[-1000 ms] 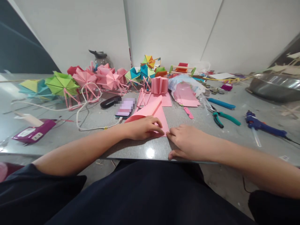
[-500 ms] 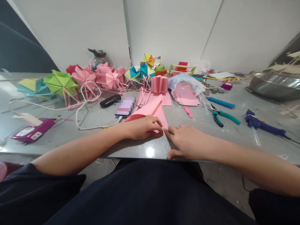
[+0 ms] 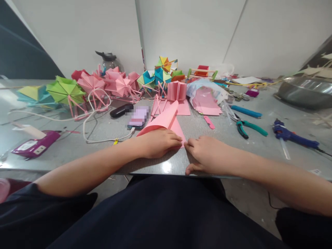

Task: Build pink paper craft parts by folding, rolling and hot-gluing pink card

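A pink paper sheet (image 3: 168, 121) lies on the grey table (image 3: 77, 145) in front of me, its upper layer curled over toward the left. My left hand (image 3: 158, 142) presses flat on the sheet's near part, fingers pointing right. My right hand (image 3: 207, 155) rests on the table just right of the sheet's near corner, its fingertips touching that corner and close to my left fingertips.
A phone (image 3: 138, 119) on a white cable and a black case (image 3: 119, 111) lie left of the sheet. Folded paper models (image 3: 93, 86) line the back. Pink paper stack (image 3: 206, 102), teal pliers (image 3: 250, 127), blue glue gun (image 3: 293, 136), metal bowl (image 3: 303, 93) sit right. A purple packet (image 3: 33, 145) lies far left.
Both hands stayed on the sheet's near corner, shifting only slightly. The view tilted a little.
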Motion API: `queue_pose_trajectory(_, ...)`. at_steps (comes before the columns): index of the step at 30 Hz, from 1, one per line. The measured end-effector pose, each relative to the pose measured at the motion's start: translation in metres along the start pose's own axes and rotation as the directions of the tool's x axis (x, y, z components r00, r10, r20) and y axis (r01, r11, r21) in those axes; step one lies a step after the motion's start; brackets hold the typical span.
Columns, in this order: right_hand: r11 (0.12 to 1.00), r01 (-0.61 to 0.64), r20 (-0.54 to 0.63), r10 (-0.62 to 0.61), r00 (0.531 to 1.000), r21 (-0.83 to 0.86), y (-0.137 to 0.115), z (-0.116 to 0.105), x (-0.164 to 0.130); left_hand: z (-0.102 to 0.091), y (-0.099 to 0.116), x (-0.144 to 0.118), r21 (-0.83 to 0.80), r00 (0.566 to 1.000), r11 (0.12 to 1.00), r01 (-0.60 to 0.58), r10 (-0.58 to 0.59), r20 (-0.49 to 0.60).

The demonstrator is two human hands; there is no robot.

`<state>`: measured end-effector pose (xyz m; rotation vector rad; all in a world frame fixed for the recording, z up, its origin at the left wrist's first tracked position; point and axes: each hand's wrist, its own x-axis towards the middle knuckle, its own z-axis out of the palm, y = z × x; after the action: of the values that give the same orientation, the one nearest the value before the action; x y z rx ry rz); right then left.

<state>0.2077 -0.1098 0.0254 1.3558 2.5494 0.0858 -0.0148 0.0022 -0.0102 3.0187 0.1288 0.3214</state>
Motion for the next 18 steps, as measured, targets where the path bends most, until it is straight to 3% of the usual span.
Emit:
queue_pose_trajectory(8,0.999,0.052,-0.034,-0.053,0.998,-0.003,0.0046,0.0079,-0.0008,0.0037,0.0025,-0.0020,0.085,0.998,0.994,-0.062,0.061,0.021)
queue_pose_trajectory(18,0.997,0.028,-0.004,-0.028,1.000,0.066,0.0037,0.0047,0.0007,0.0023,0.0018,-0.0027,0.111,0.999,0.993,-0.035,0.030,0.041)
